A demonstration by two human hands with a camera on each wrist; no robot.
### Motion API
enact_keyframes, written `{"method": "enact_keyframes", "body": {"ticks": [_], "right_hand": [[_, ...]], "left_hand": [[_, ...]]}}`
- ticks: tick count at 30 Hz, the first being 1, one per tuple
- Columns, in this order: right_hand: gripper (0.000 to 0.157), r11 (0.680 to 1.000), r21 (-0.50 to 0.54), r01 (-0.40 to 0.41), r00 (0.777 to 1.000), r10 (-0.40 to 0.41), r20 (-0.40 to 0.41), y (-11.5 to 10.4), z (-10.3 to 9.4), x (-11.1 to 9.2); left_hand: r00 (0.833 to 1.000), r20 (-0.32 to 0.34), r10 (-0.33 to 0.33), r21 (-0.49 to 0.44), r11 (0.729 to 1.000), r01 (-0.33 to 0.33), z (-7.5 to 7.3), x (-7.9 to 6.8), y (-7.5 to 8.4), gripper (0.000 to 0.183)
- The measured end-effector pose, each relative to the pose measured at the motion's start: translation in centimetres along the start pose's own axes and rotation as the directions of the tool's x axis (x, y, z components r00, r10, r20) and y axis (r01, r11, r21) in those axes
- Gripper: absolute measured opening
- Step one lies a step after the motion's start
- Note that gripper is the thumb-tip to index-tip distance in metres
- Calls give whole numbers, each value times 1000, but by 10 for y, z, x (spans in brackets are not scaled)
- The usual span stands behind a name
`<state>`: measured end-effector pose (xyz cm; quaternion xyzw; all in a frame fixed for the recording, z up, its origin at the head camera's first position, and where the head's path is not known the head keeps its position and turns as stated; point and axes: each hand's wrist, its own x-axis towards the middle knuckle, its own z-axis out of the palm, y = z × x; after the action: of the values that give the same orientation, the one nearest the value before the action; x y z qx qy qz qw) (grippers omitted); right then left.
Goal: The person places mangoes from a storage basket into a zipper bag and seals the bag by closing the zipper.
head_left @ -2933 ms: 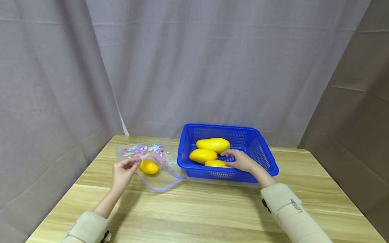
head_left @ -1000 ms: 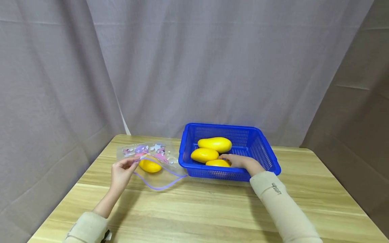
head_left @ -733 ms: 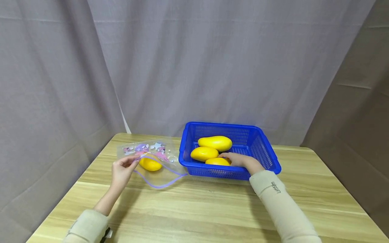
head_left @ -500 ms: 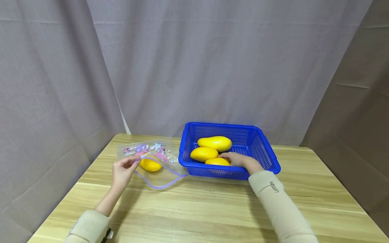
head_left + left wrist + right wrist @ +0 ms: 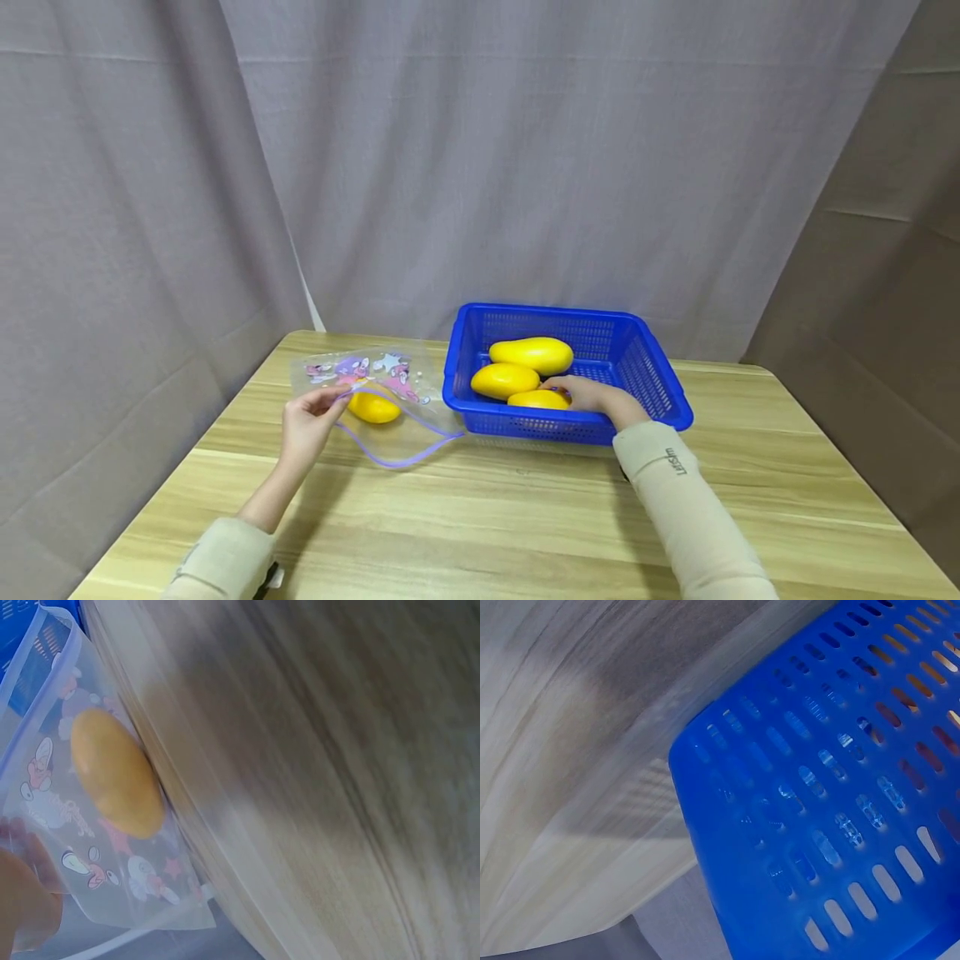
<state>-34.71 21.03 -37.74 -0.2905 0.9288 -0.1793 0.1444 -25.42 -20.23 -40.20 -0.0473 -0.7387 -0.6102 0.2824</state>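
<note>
My left hand pinches the purple zip edge of a clear printed plastic zip bag, holding its mouth apart. Inside the bag lies one yellow mango, seen through the film in the left wrist view too. To the right, a blue perforated basket contains three yellow mangoes. Reaching over the front rim, my right hand grips the right end of the front mango; the fingertips are partly hidden. In the right wrist view, the basket wall covers most of that hand.
The other two mangoes, the middle one and the rear one, lie close beside the front one. Both bag and basket stand on a wooden table. Grey curtains hang behind and at the sides.
Since the earliest frame, my right hand has lowered into the basket and its fingers have closed round the front mango. Over the last second both hands stay nearly still.
</note>
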Motion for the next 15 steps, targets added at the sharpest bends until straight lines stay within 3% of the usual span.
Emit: {"method": "enact_keyframes", "body": {"ticks": [11,15], "right_hand": [[47,1000,3,-21,1000,21,-14,2,-3,-3],[47,999,-9,-34,999,34,-21,2,-5,-6]], "left_hand": [[1000,1,-24,-62,998,24,3,-1,15,13],[999,-9,-35,-58,998,35,3,-2,13,14]]}}
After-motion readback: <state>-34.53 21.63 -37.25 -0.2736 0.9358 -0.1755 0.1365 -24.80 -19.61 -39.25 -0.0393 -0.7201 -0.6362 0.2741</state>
